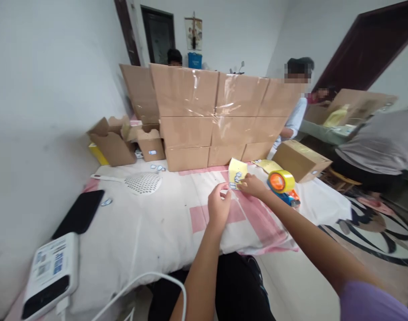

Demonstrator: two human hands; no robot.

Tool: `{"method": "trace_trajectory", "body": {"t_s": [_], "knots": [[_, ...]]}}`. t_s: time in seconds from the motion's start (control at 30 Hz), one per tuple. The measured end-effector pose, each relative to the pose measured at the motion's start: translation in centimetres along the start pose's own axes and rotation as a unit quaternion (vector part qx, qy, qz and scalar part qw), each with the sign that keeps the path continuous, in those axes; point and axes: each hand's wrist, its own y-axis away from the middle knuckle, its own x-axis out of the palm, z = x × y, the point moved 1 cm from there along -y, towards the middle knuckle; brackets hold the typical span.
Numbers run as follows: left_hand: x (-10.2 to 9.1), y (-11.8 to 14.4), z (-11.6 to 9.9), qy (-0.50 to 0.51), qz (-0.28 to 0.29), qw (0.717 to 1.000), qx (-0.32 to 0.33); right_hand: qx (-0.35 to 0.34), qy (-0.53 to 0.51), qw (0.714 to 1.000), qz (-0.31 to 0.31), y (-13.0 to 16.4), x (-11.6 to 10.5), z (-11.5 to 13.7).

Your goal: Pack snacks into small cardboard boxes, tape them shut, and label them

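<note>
A pale yellow sheet [237, 168] with small blue-and-white stickers stands tilted over the cloth-covered surface. My right hand [253, 185] is closed on its lower right part, fingers over the front. At the sheet's lower left edge is my left hand [219, 203], its thumb and forefinger curled toward each other; what sits between those fingertips is too small to make out. To the right of my right hand, a roll of yellow tape [281, 181] rests on a blue and orange tape dispenser [290, 198]. Another yellow sheet [269, 166] lies behind.
Stacked brown cartons [190, 131] wall off the back. A closed carton [300, 160] stands right, open small boxes [117, 142] left. A white fly swatter [143, 183], black phone [78, 214] and white power bank [51, 276] with cable lie left. Other people sit beyond.
</note>
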Motion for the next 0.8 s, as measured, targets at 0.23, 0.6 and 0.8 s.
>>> {"method": "trace_trajectory", "body": {"t_s": [0.23, 0.6, 0.8], "knots": [[-3.7, 0.9, -0.7, 0.026, 0.018, 0.999, -0.022, 0.049, 0.049, 0.996, -0.063, -0.7, -1.2, 3.5], [-9.8, 0.3, 0.3, 0.371, 0.16, 0.895, -0.187, -0.327, -0.239, 0.902, -0.15, -19.8, -4.5, 38.6], [-15.0, 0.0, -0.5, 0.66, 0.113, 0.719, -0.185, -0.215, -0.365, 0.9, -0.102, -27.1, -4.0, 49.2]]}}
